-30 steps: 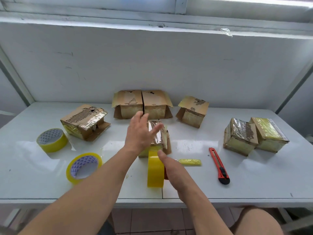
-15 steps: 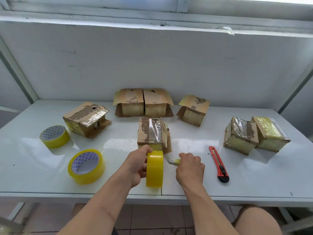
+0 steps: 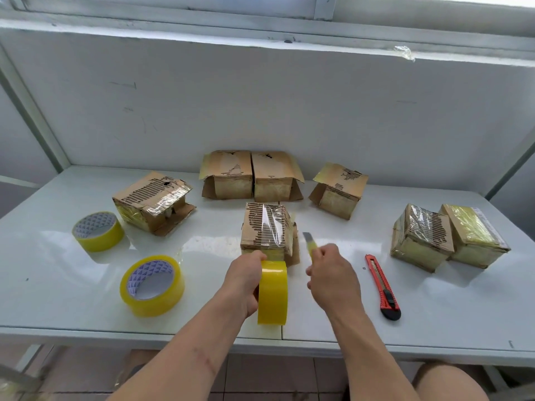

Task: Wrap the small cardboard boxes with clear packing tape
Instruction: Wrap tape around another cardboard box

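Note:
A small cardboard box [image 3: 266, 228] with clear tape over its top stands in the middle of the white table [image 3: 58, 270]. Just in front of it my left hand [image 3: 244, 280] grips a yellowish roll of clear tape [image 3: 272, 292], held on edge. To the right of the roll, my right hand [image 3: 333, 273] holds a yellow utility knife [image 3: 309, 241] with its blade pointing up and away, close to the box's right side.
Two more tape rolls [image 3: 153, 285] [image 3: 98, 230] lie at the left. A red utility knife [image 3: 382, 286] lies at the right. Other boxes: one at the left [image 3: 153, 202], two at the back [image 3: 252, 175], one at the back right [image 3: 338, 189], two taped at the far right [image 3: 445, 235].
My left hand left the box top and took hold of the tape roll. My right hand picked the yellow knife up off the table and raised it beside the box.

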A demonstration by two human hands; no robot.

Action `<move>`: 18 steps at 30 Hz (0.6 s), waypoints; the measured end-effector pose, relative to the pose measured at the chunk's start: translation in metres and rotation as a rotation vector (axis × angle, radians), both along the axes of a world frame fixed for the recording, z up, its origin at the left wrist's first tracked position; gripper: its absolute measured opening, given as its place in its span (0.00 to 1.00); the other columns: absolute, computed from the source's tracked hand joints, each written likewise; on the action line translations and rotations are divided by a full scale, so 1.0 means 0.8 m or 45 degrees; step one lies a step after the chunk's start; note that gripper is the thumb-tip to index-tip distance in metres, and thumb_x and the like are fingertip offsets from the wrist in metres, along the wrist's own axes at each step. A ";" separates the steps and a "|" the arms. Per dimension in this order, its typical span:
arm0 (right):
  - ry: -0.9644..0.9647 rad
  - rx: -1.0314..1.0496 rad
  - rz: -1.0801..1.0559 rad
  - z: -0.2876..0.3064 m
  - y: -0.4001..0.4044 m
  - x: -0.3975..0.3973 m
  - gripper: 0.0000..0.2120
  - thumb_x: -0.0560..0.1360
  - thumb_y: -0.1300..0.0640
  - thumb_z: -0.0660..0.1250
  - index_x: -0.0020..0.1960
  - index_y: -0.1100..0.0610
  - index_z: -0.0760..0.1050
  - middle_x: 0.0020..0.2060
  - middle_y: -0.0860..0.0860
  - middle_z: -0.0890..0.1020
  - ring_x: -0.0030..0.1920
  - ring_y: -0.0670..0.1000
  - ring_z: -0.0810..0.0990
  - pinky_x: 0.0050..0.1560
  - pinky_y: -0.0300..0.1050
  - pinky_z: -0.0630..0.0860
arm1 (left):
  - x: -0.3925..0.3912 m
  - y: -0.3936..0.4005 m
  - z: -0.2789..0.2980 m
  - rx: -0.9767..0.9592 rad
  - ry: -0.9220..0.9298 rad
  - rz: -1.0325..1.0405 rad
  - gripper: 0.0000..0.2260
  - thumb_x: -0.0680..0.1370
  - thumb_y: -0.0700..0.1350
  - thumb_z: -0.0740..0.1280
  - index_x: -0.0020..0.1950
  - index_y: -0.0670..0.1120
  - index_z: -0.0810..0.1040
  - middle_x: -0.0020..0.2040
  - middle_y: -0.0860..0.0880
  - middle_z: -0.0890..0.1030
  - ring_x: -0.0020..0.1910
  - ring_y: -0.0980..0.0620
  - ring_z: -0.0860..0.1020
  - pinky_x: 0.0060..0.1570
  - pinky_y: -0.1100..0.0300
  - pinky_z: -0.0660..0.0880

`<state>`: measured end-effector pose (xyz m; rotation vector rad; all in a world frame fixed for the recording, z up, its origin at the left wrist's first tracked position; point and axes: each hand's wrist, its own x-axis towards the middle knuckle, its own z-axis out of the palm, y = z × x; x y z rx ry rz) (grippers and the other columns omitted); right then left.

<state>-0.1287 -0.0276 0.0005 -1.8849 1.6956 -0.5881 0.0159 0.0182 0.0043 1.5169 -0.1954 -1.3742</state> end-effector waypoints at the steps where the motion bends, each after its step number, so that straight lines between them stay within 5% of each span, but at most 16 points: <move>1: -0.047 -0.004 0.070 0.012 -0.001 0.002 0.12 0.85 0.46 0.54 0.52 0.52 0.70 0.43 0.51 0.82 0.43 0.55 0.81 0.47 0.55 0.78 | -0.001 -0.001 0.000 0.004 0.000 0.001 0.08 0.82 0.44 0.63 0.58 0.43 0.78 0.42 0.41 0.80 0.38 0.43 0.79 0.37 0.53 0.79; 6: 0.018 0.026 0.325 0.064 0.000 0.004 0.08 0.81 0.46 0.65 0.54 0.47 0.81 0.43 0.45 0.79 0.48 0.49 0.77 0.48 0.45 0.74 | -0.001 -0.004 0.004 0.019 0.020 -0.008 0.05 0.82 0.40 0.62 0.55 0.44 0.77 0.41 0.40 0.80 0.39 0.43 0.79 0.39 0.52 0.79; 12: 0.134 0.093 0.351 0.069 0.000 0.014 0.10 0.79 0.46 0.69 0.57 0.48 0.82 0.55 0.49 0.82 0.51 0.48 0.76 0.50 0.44 0.75 | 0.000 -0.005 0.007 0.031 0.015 -0.019 0.04 0.82 0.41 0.62 0.55 0.47 0.76 0.43 0.41 0.81 0.40 0.44 0.80 0.41 0.52 0.79; 18: 0.181 0.110 0.344 0.060 -0.005 0.018 0.09 0.79 0.47 0.69 0.56 0.48 0.82 0.49 0.47 0.80 0.45 0.48 0.77 0.45 0.43 0.76 | 0.000 -0.007 0.007 0.041 0.006 -0.024 0.06 0.81 0.40 0.63 0.56 0.46 0.78 0.41 0.41 0.81 0.38 0.44 0.79 0.40 0.52 0.79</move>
